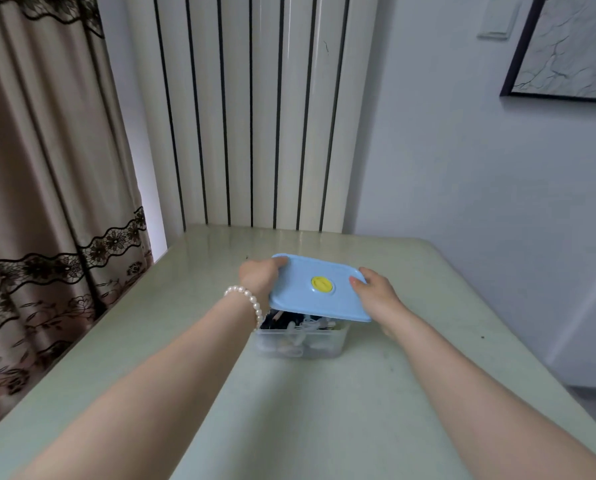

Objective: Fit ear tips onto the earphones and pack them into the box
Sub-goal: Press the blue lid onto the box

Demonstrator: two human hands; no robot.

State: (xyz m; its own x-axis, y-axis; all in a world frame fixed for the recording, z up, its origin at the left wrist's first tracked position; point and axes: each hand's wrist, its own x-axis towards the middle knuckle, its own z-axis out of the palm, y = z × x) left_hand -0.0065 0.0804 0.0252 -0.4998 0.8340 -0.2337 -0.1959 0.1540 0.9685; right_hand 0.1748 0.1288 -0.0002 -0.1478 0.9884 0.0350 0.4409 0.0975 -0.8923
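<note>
A clear plastic box (319, 346) stands in the middle of the pale green table (324, 410). White and dark earphone parts (298, 329) lie jumbled inside it. A light blue lid (319, 289) with a yellow round valve (322, 284) sits tilted above the box, its near edge raised off the rim. My left hand (260, 275), with a pearl bracelet on the wrist, grips the lid's left end. My right hand (376, 294) grips the lid's right end, thumb on top. The ear tips cannot be made out.
The table's far edge meets a white ribbed radiator (251, 116). A patterned beige curtain (47, 202) hangs along the left side. A framed picture (566, 46) hangs on the wall at the upper right. The table's right edge drops to the floor.
</note>
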